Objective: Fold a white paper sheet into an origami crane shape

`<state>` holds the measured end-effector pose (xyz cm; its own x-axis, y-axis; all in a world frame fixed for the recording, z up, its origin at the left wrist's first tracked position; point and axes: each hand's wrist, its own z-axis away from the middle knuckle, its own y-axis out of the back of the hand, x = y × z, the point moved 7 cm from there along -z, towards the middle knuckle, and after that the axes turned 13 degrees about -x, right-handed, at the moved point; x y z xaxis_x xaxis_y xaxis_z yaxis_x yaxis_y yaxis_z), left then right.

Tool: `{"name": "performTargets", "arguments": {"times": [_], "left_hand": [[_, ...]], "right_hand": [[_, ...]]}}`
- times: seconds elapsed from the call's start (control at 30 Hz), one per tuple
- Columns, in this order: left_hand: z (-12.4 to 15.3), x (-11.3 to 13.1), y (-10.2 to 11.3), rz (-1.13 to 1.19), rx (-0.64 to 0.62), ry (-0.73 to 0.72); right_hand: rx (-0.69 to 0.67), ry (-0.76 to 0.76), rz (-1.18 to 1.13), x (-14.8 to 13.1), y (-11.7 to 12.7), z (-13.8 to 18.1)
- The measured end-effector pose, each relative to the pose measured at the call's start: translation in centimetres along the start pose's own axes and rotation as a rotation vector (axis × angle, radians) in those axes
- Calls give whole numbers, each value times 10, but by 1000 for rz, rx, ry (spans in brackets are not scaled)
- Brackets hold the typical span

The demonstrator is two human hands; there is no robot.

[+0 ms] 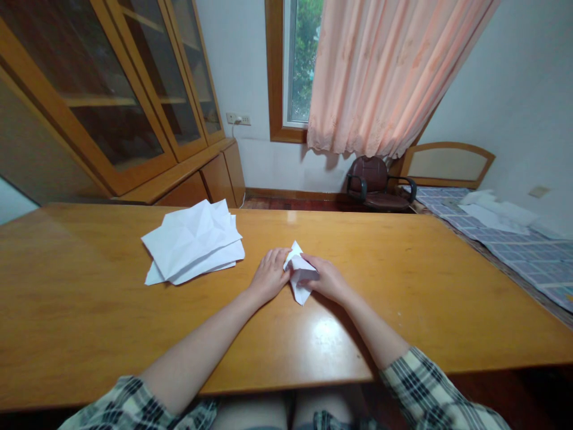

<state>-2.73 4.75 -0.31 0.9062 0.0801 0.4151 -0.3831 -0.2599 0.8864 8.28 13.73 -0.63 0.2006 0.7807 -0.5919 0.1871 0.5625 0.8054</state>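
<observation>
Small folded white paper piece (299, 276): centre of the glossy orange-brown wooden table (403, 286), straight ahead of me. Its upper tip is raised toward 12 o'clock and its lower point touches the wood at 6.

I read it as held from both sides so the creased layers stay shut and don't spring open. My left hand (268, 276) is at its 9 o'clock, palm down, fingers curled, tips clamped on the left edge. My right hand (329, 279) is at its 3 o'clock, fingers wrapped over the right flap, gripping it; thumb hidden underneath. Neither hand is loose.

Pose: both forearms bare and angled inward in a V that meets at the paper. Wrists are low, close to or on the tabletop. Plaid shirt sleeves (430, 382) are pushed up near the elbows.

At 10 o'clock from the paper, apart from the left hand, lies a loose stack of creased white paper sheets (192, 242), fanned and untidy. Probably parked there to stay within left-hand reach, clear of the hands.

Further out:
- 10–11 o'clock: glass-door wooden cabinet (111, 101).
- 1 o'clock: dark red office chair (378, 179) under a pink curtain (380, 71).
- 3 o'clock: blue checked bed cover (528, 251).
</observation>
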Motion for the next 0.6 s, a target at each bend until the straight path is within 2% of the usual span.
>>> {"name": "performTargets", "arguments": {"times": [0.3, 0.6], "left_hand": [[-1, -1, -10, -96, -29, 21], [-3, 2, -11, -62, -95, 1]], "right_hand": [[24, 26, 17, 9, -6, -1], [-23, 42, -67, 6, -2, 4]]}}
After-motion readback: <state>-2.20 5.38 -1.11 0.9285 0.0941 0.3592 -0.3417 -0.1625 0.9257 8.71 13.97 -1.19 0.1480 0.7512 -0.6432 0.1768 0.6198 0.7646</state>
